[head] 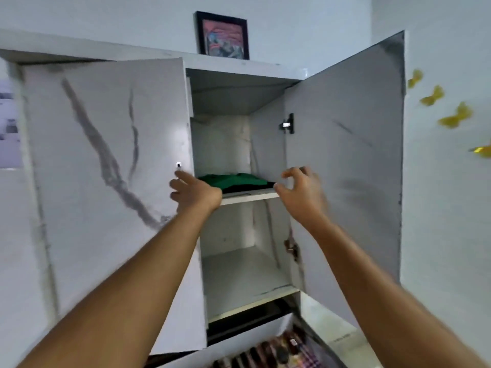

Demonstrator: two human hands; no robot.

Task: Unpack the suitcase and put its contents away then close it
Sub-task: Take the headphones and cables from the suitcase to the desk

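A white marble-pattern wardrobe stands in front of me with both doors open. On its upper shelf lies a folded stack of clothes, green on top and dark beneath. My left hand is raised at the shelf's left front, beside the left door's edge, fingers loosely bent and holding nothing. My right hand hovers at the shelf's right front corner, fingers relaxed and spread, also holding nothing. The suitcase is not in view.
The right door swings far out to the right. The lower shelf is bare. A framed picture stands on the wardrobe top. Checked fabric lies below. Yellow butterfly decals dot the right wall.
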